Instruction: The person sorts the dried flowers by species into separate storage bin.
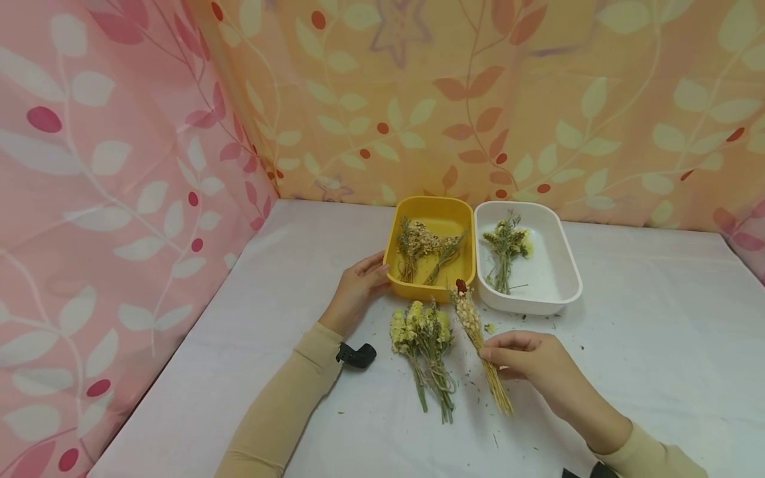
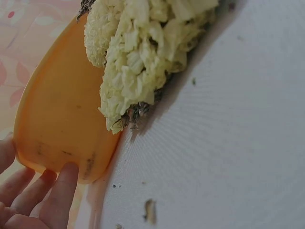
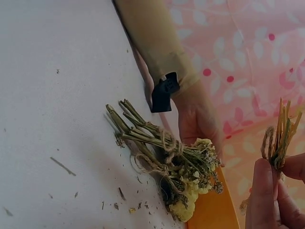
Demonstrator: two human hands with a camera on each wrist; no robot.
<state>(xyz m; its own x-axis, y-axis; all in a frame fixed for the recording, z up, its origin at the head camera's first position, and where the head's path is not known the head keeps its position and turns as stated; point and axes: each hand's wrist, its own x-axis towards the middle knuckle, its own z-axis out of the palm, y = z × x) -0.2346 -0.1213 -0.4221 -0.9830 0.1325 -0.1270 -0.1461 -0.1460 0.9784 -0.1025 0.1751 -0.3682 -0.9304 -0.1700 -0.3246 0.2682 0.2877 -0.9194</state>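
My right hand [image 1: 538, 362] pinches the straw-coloured stems of a dried flower bunch [image 1: 469, 318], which has cream blooms and one dark red head. It holds the bunch tilted above the cloth, before the two boxes. In the right wrist view, a twine loop [image 3: 268, 142] shows beside the pinched stems. The fingertips of my left hand [image 1: 358, 285] touch the outer left side of a yellow box [image 1: 433, 290], near its front corner. Dried bunches [image 1: 421, 242] lie inside that box. Yellow-flowered bunches [image 1: 433, 345] tied with twine lie between my hands.
A white box [image 1: 552, 265] stands against the yellow one's right side, with a yellow-flowered bunch [image 1: 507, 245] in it. Plant crumbs [image 1: 490, 328] are scattered on the white cloth [image 1: 645, 372]. Leaf-patterned curtains [image 1: 412, 133] close off the back and left.
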